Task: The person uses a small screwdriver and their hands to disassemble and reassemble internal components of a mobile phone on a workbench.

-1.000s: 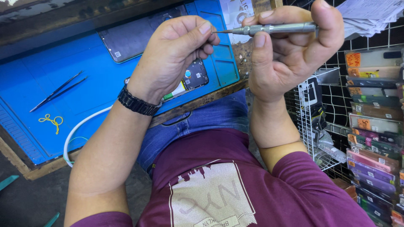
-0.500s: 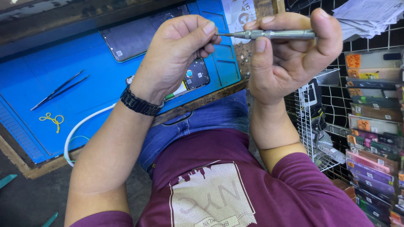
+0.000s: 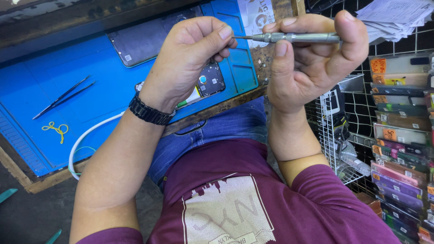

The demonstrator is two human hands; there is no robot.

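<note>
Both hands meet on a slim metal screwdriver (image 3: pixel 294 37) — light, stiff, slippery — right hand (image 3: pixel 312 63) curled around its knurled handle, left hand (image 3: pixel 190 58) pinching the fine tip.

blue mat (image 3: pixel 113 95) open between tweezers (image 3: pixel 63 96) and opened phone (image 3: pixel 205 83); wire rack (image 3: pixel 334 131) crowds right.

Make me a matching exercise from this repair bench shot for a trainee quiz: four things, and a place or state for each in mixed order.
Things:
1. screwdriver
2. tweezers
3. wristwatch
4. opened phone

Places or states:
A. worn on the left hand's wrist
B. lying alone on the blue mat, left side
C. held level in the right hand
D. on the mat, partly hidden behind the left hand

Pairs: 1-C, 2-B, 3-A, 4-D
</note>
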